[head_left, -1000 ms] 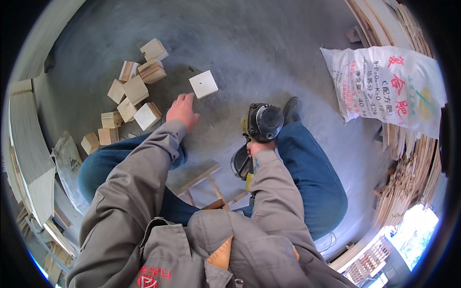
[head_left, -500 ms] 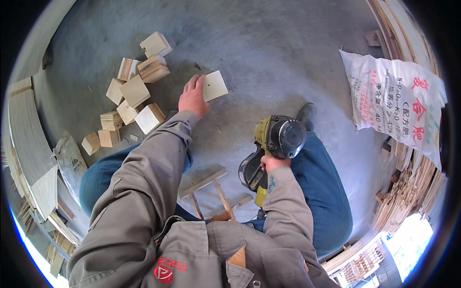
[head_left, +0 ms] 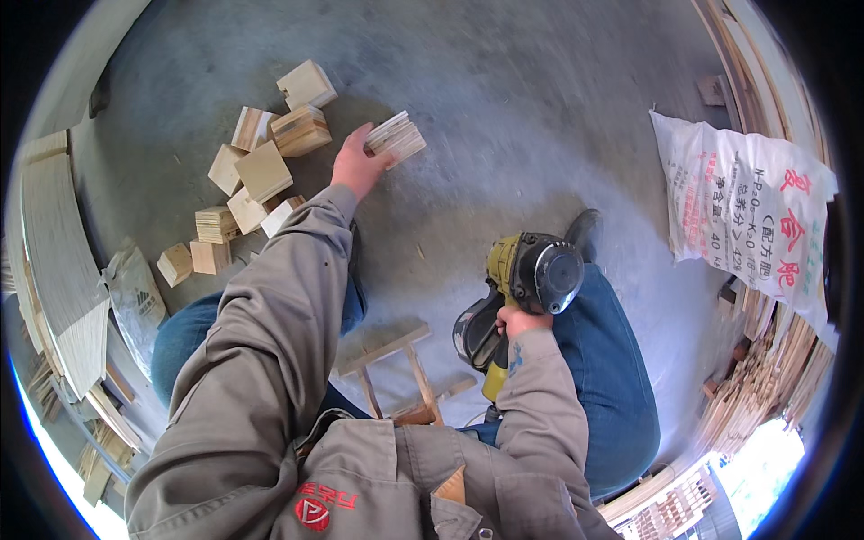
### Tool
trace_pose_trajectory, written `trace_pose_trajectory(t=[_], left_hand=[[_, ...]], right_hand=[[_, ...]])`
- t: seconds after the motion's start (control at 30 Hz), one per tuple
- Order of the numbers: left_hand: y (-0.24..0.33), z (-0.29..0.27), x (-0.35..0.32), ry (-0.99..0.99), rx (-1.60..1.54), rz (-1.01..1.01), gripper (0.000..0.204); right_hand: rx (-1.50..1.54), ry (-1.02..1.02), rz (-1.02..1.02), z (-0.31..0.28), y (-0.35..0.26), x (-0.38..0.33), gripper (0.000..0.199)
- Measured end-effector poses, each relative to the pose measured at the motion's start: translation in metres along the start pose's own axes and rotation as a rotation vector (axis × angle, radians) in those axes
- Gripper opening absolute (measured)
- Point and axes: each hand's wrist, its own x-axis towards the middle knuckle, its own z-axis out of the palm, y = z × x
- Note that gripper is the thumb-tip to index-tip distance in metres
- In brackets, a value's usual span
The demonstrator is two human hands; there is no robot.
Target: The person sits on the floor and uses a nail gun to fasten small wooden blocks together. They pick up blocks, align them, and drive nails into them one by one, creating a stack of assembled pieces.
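Grey concrete floor (head_left: 531,117) fills a workshop lined with stacked boards on the left (head_left: 67,261) and long timber strips on the right (head_left: 765,378), as a person in a grey work jacket (head_left: 450,459) and blue trousers (head_left: 612,387) sits with knees spread wide. A white printed sack (head_left: 742,211) leans against the timber strips. The left arm reaches forward, its sleeve (head_left: 288,270) slanting up from the lower left, while the right arm stays bent and short in front of the right thigh. Between the legs is a small wooden frame (head_left: 414,369). Upright in the right hand (head_left: 524,321), whose fingers are wrapped around the handle, a yellow-and-black nail gun (head_left: 544,270) stands beside the right knee, its head uppermost. To the left, a loose cluster of wooden blocks (head_left: 264,171) lies on the concrete, some leaning on others. Just right of that cluster, the left hand (head_left: 360,164) pinches a single layered block (head_left: 396,141), fingers at its far side and thumb at the near side, its striped edge facing up. Whether this block touches the floor cannot be told.
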Motion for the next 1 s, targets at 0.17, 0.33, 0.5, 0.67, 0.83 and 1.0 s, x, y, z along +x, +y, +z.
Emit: trace_pose_trajectory(t=[0.17, 0.33, 0.5, 0.67, 0.83, 1.0], left_hand=[[0.001, 0.003, -0.009, 0.077, 0.159, 0.109, 0.1], [0.008, 0.008, -0.009, 0.148, 0.308, 0.109, 0.094], [0.022, 0.009, -0.008, 0.101, 0.115, -0.022, 0.082], [-0.007, 0.019, -0.001, -0.272, -0.188, -0.152, 0.075], [-0.01, 0.024, -0.008, -0.357, -0.241, -0.254, 0.073], [-0.036, 0.032, 0.003, -0.115, -0.097, -0.092, 0.06]], right_hand=[[-0.053, -0.027, -0.001, -0.002, 0.003, 0.003, 0.012], [-0.092, -0.017, 0.015, -0.002, 0.005, 0.006, 0.012], [-0.059, -0.021, 0.004, -0.004, 0.004, 0.004, 0.012], [-0.053, -0.021, -0.048, 0.0, -0.001, -0.001, 0.011], [-0.064, -0.05, -0.041, -0.003, 0.008, 0.008, 0.009], [-0.064, -0.051, -0.001, -0.002, 0.007, 0.009, 0.008]])
